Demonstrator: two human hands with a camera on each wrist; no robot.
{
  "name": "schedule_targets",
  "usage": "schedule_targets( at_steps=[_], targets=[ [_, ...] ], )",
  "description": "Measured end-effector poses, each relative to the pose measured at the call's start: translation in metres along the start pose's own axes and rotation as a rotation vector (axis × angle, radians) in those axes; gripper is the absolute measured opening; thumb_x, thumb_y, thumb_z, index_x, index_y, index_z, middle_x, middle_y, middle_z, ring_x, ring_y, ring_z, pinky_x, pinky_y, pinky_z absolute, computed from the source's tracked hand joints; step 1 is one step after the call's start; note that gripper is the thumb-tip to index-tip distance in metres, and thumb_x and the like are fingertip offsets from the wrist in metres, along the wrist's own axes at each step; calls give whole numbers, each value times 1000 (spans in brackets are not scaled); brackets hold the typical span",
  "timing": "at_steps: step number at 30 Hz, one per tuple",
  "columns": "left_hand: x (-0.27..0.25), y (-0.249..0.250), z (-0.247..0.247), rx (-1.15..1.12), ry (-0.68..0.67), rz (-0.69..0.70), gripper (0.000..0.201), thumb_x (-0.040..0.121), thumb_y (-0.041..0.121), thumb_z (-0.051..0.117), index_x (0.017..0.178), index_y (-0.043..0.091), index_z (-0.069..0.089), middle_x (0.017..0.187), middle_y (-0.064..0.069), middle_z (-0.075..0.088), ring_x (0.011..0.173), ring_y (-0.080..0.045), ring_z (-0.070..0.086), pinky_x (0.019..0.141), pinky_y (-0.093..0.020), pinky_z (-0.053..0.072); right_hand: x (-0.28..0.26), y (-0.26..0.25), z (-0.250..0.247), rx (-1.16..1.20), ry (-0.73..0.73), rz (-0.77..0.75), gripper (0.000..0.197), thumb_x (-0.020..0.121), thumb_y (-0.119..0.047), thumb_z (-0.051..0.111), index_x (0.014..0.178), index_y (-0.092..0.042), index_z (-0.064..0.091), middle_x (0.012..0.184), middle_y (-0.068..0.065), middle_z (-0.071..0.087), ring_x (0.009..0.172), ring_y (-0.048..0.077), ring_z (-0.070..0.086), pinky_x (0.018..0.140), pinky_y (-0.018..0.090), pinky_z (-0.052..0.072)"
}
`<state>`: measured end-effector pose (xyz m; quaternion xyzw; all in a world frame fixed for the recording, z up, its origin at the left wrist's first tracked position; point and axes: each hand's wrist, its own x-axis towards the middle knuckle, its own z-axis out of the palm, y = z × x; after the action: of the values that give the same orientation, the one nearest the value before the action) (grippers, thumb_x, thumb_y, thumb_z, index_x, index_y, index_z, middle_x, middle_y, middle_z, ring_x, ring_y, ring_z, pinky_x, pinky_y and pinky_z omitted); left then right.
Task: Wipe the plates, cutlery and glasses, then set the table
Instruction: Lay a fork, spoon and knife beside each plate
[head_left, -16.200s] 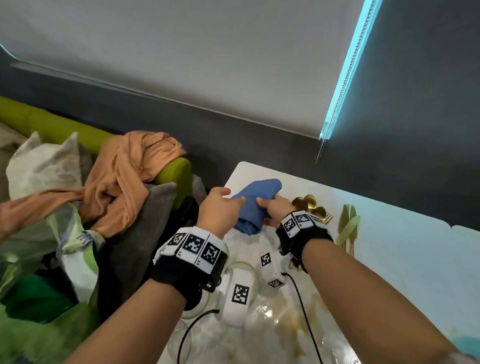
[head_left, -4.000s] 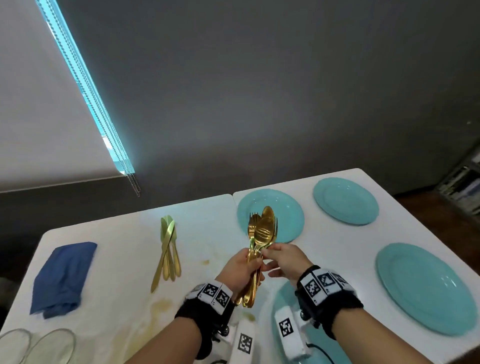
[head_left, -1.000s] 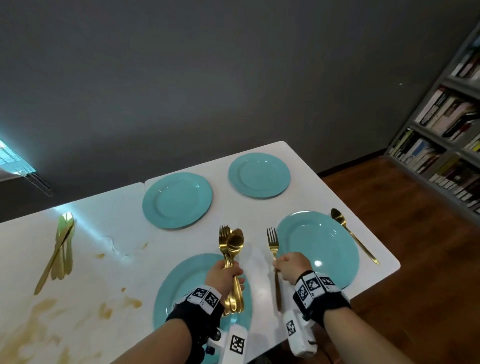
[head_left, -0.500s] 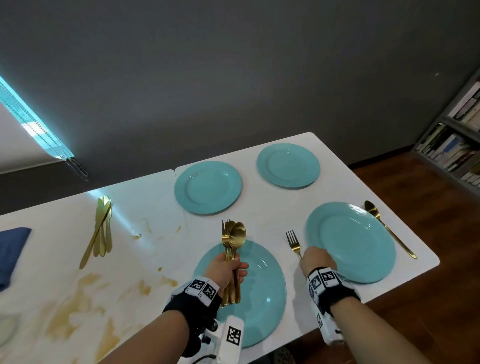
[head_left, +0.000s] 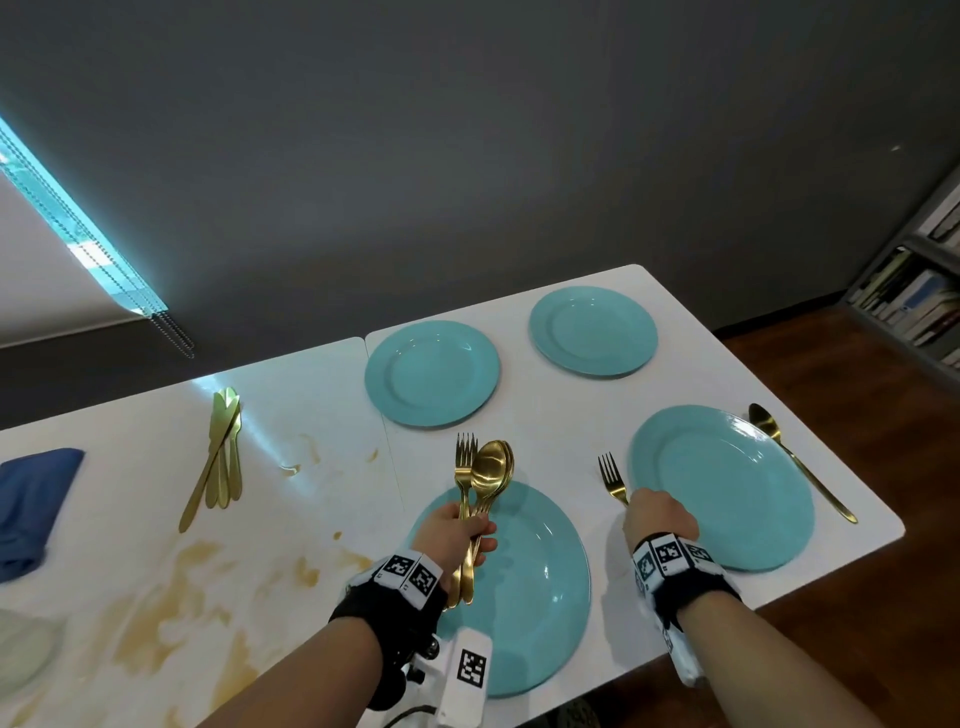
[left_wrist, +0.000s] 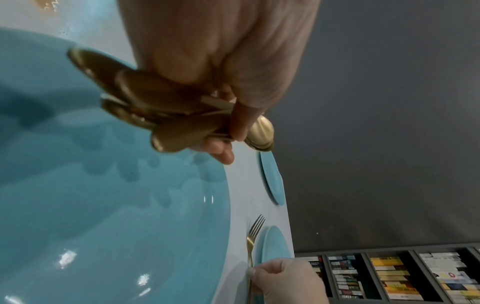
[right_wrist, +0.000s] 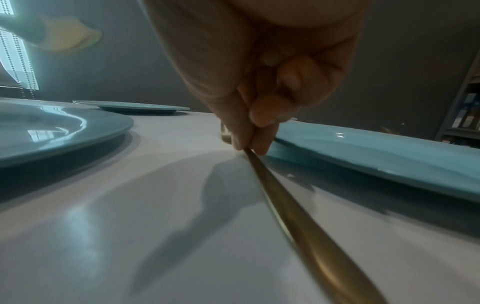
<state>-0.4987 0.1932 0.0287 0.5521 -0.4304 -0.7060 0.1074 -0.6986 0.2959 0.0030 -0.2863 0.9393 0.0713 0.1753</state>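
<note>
My left hand (head_left: 457, 535) grips a bundle of gold forks and spoons (head_left: 480, 475) upright above the nearest teal plate (head_left: 535, 597); the left wrist view shows the fingers curled round the handles (left_wrist: 182, 115). My right hand (head_left: 657, 519) pinches the handle of a single gold fork (head_left: 610, 475) that lies on the white table (head_left: 550, 447) just left of the right-hand teal plate (head_left: 722, 483). In the right wrist view thumb and finger pinch that fork handle (right_wrist: 293, 209) down at the tabletop. A gold spoon (head_left: 800, 460) lies right of that plate.
Two more teal plates (head_left: 432, 373) (head_left: 593, 331) sit at the far side. Gold knives (head_left: 221, 454) lie in a pile on the stained left table, with a blue cloth (head_left: 31, 504) and a glass rim (head_left: 21, 654) at the left edge. A bookshelf (head_left: 919, 291) stands right.
My right hand has lowered the single fork onto the table beside the right-hand plate and still pinches it. The left hand keeps the bundle raised; the view has swung slightly left.
</note>
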Motion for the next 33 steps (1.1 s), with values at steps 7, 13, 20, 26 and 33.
schedule_targets(
  at_steps=[7,13,20,26,33],
  targets=[
    [-4,5,-5,-1,18,42,12,94,-1,47,86,7,50,68,-9,58,52,-14,52,43,-19,40,-4,0,-3,-3,17,7,25,95,-12,42,108,-13,63,112,4,67,102,18,64,82,25,50],
    [-2,11,-8,37,32,59,8,96,3,45,89,7,48,71,-11,62,53,-16,57,43,-20,43,-12,-20,-15,81,17,-79,28,93,-10,42,112,-12,62,115,7,65,106,23,62,84,28,49],
    [-1,20,-1,110,-16,131,8,97,5,42,91,9,45,72,-11,63,54,-17,59,47,-23,43,-50,-68,-38,254,297,-794,21,66,-14,78,82,-26,72,76,-8,68,67,13,67,54,17,52],
    [5,38,18,226,-75,185,10,97,7,42,98,0,48,73,-12,64,54,-19,61,44,-22,45,-45,-73,-57,10,128,-905,25,91,-10,46,105,-15,66,108,2,66,101,23,59,79,29,46],
    [34,71,52,322,-60,194,8,97,12,40,94,6,45,79,-15,65,57,-23,61,48,-27,46,14,-63,-86,-225,5,-960,29,93,-9,43,111,-15,65,113,6,59,105,26,56,77,31,40]
  ],
)
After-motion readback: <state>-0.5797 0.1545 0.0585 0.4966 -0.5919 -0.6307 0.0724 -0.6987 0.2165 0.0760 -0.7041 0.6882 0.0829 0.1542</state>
